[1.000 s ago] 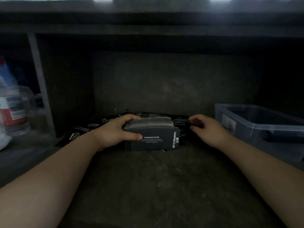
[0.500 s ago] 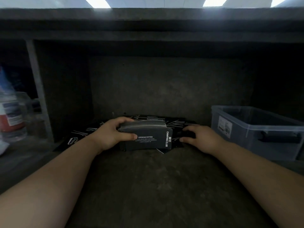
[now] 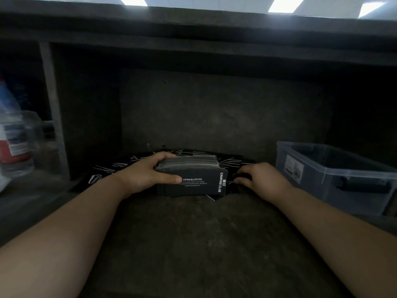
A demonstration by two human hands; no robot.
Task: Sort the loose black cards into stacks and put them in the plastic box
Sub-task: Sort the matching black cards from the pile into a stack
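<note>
A thick stack of black cards stands on edge in the middle of the dark shelf, its front card reading DRINK&COFFEE and CAMPING CLUB. My left hand grips the stack's left end, thumb across the front and fingers over the top. Loose black cards lie flat behind and around the stack. My right hand rests on the loose cards just right of the stack, fingers curled down onto them; whether it holds a card is hidden. The clear plastic box stands at the right.
A clear bottle with a red and white label stands at the far left beyond a vertical shelf post. The shelf's back wall is close behind the cards. An upper shelf edge overhangs the scene.
My right hand has slid down and left from the far cards to the loose cards beside the stack. My left hand keeps its hold on the stack.
</note>
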